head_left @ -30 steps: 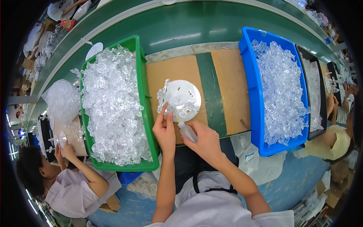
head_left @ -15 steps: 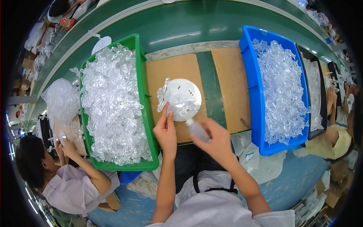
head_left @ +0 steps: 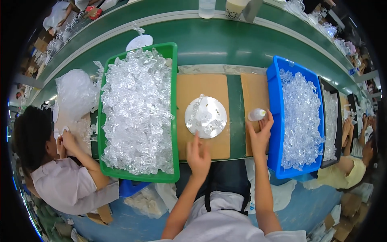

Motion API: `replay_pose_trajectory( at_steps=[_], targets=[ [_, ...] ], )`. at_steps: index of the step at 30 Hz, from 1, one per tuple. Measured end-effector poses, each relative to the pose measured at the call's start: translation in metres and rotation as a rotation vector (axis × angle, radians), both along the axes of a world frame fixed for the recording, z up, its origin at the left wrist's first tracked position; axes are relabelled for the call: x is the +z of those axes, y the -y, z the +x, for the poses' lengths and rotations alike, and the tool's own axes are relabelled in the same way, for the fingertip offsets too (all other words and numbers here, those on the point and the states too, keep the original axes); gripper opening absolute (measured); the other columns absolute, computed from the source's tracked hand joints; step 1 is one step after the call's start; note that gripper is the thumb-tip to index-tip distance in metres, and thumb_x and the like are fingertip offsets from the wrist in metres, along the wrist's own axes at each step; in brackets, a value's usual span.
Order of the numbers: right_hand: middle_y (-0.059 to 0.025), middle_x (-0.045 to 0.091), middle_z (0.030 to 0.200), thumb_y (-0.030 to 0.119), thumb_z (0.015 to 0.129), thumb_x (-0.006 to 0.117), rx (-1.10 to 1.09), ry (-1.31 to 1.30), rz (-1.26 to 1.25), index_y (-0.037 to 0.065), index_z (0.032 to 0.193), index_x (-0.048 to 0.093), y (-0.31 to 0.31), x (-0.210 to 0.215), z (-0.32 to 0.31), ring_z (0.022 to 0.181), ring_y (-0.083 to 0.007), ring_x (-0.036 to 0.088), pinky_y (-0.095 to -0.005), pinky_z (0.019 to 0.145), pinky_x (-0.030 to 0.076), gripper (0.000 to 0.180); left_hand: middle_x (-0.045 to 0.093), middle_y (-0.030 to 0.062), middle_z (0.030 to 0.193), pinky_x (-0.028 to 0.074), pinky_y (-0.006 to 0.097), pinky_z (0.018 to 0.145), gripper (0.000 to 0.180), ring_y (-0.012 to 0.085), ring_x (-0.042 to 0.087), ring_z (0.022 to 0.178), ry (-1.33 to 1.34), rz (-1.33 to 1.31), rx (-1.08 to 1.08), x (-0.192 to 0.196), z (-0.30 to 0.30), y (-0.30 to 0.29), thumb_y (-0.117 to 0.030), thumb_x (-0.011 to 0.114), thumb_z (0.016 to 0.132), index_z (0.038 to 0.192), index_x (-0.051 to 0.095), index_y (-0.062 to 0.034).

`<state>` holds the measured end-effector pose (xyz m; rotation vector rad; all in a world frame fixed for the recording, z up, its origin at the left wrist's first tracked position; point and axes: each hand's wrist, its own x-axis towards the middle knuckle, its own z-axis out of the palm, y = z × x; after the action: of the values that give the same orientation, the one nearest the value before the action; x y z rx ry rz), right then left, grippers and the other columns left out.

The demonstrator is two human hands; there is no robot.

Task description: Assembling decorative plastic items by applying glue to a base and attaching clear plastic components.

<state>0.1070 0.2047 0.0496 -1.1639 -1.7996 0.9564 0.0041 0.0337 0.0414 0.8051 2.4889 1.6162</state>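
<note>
On the cardboard in front of me lies a round white disc [head_left: 218,117] with small holes, and clear plastic pieces [head_left: 197,109] rest on its left and lower parts. My left hand [head_left: 198,157], slightly blurred, holds nothing; its index finger stretches to the disc's near edge. To the right, my right hand [head_left: 261,135] has thumb and fingers around a small translucent squeeze bottle [head_left: 255,115], tilted on its side over the right-hand cardboard. Whether the bottle rests on the cardboard I cannot tell.
A green bin [head_left: 176,117] of clear plastic parts stands left, a blue bin [head_left: 275,121] of similar parts right, with a black tray [head_left: 338,121] beyond. A cup [head_left: 207,9] and another drink [head_left: 235,9] sit on the far ledge. Co-workers sit on both sides.
My right hand has carried the bottle from the disc's near edge to the right-hand cardboard. The left hand has drawn back from the clear pieces. The whole view has shifted.
</note>
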Motion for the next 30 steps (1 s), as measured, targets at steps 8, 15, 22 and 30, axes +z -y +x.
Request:
replay_pose_trajectory(
  at_steps=[8, 15, 22, 30],
  targets=[
    [-0.0153, 0.057, 0.117, 0.001, 0.067, 0.070, 0.611, 0.413, 0.488, 0.014, 0.120, 0.056, 0.035, 0.142, -0.074, 0.108, -0.0293, 0.056, -0.0340, 0.084, 0.049, 0.056, 0.056, 0.0127, 0.106, 0.041, 0.043, 0.090, 0.039, 0.0325, 0.054, 0.103, -0.384, -0.035, -0.167, -0.026, -0.008, 0.029, -0.013, 0.063, 0.076, 0.114, 0.060, -0.0030],
    [-0.0075, 0.065, 0.078, 0.015, 0.072, 0.067, 1.233, 0.767, 0.764, 0.013, 0.087, 0.059, -0.072, 0.125, -0.177, 0.072, -0.0282, 0.063, -0.0400, 0.059, 0.050, 0.017, 0.058, 0.0088, 0.108, 0.031, 0.053, 0.099, 0.036, 0.0260, 0.056, 0.103, -0.511, -0.137, -0.160, -0.029, -0.002, 0.031, -0.020, 0.060, 0.076, 0.110, 0.062, -0.0084],
    [-0.0136, 0.067, 0.084, 0.015, 0.069, 0.068, 0.842, 1.091, 0.708, 0.008, 0.087, 0.066, -0.249, 0.133, -0.255, 0.081, -0.0323, 0.064, -0.0422, 0.071, 0.051, 0.019, 0.059, 0.0077, 0.109, 0.030, 0.054, 0.100, 0.034, 0.0235, 0.057, 0.103, -0.549, -0.164, -0.155, -0.028, -0.001, 0.022, -0.021, 0.059, 0.078, 0.109, 0.063, -0.0086],
    [-0.0216, 0.063, 0.100, 0.041, 0.073, 0.069, 0.654, 0.653, 0.576, 0.001, 0.097, 0.062, -0.149, 0.075, -0.422, 0.096, -0.0374, 0.060, -0.0439, 0.084, 0.049, 0.047, 0.058, 0.0085, 0.110, 0.036, 0.052, 0.098, 0.034, 0.0231, 0.058, 0.102, -0.572, -0.201, -0.122, -0.029, -0.001, 0.024, -0.022, 0.057, 0.080, 0.111, 0.062, -0.0087]
  ],
)
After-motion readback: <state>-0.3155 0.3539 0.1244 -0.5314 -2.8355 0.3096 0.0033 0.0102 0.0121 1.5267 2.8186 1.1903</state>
